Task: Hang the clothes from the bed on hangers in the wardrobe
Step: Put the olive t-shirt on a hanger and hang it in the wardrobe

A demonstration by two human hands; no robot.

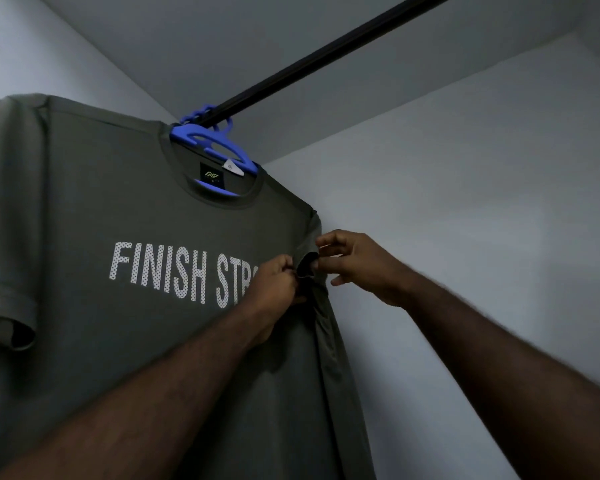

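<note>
A: Entry, largest first?
B: Grey wardrobe wall [465,202] at right, far. Olive T-shirt [118,341] fills the left, print reads "FINISH STR…". It hangs on a blue hanger [222,147] hooked over the black rail [326,53].
A: Hands?
B: Left hand [274,282]: fingers curled, pinching T-shirt fabric just beside the sleeve [309,261] on the right. Right hand [357,265]: thumb and forefinger apparently pinch that sleeve's hem, though the contact is shadowed; remaining fingers loosely spread.

Head view, close, upward toward wardrobe rail [326,53]
</note>
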